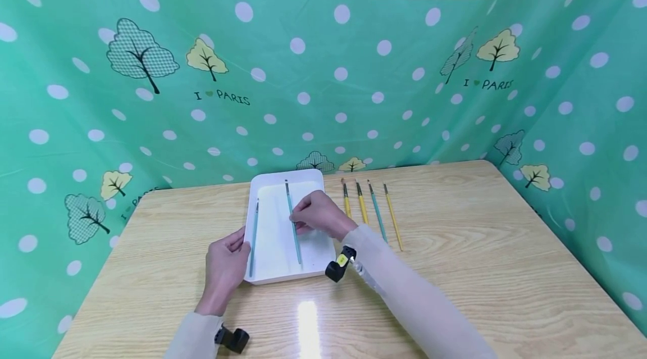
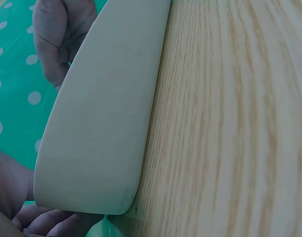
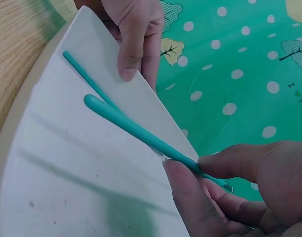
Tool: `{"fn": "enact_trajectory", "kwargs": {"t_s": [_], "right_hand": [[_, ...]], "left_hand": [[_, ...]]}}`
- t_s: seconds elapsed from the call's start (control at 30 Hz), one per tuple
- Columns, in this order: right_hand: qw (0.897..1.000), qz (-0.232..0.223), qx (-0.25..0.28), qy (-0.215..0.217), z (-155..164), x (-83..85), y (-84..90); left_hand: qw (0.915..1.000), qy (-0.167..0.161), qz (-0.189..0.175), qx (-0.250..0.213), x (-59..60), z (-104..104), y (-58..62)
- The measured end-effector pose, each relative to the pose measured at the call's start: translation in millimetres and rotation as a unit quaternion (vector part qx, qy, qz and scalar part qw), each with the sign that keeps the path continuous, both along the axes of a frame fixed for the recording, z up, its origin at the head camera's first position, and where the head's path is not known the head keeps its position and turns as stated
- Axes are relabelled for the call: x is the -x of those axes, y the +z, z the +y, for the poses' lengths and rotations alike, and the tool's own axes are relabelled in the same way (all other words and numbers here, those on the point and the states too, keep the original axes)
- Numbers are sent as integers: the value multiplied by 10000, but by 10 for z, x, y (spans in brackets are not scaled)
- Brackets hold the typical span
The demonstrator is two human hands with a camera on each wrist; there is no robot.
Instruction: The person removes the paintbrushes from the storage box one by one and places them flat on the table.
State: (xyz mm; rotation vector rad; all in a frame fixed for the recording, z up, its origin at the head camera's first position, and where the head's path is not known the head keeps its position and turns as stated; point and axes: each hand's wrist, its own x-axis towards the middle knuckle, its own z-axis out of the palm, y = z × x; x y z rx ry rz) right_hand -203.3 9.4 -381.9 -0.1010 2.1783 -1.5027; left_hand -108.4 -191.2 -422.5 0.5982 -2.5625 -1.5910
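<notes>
A white tray (image 1: 313,179) lies on the wooden table, with two teal paintbrushes inside. My right hand (image 1: 302,222) pinches the longer teal brush (image 1: 290,201) at its middle; in the right wrist view thumb and fingers (image 3: 215,165) close round its shaft (image 3: 136,129), the handle end just above the tray floor (image 3: 66,163). The other teal brush (image 1: 253,241) lies flat along the tray's left side. My left hand (image 1: 236,242) grips the tray's left rim, thumb over the edge (image 3: 133,54). The left wrist view shows the tray's outer wall (image 2: 101,113) and my fingers (image 2: 52,219) beneath it.
Several brushes lie side by side on the table right of the tray: two yellow (image 1: 346,200) (image 1: 361,203), one teal (image 1: 377,211), one yellow (image 1: 392,217). A green dotted cloth (image 1: 323,83) walls the table at the back and both sides. Bare wood (image 1: 480,269) stretches right and front.
</notes>
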Motion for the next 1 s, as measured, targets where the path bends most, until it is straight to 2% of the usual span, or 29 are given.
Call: {"fn": "enact_trajectory", "kwargs": {"t_s": [0.3, 0.57, 1.0], "right_hand": [[10000, 57, -24, -25, 160, 31, 40], [9998, 122, -183, 20, 316, 3, 32], [9999, 109, 58, -118, 565, -16, 44]], "left_hand": [[10000, -9, -27, -73, 6, -19, 27], [9999, -45, -52, -90, -7, -8, -11], [9999, -70, 26, -74, -3, -29, -32]]}}
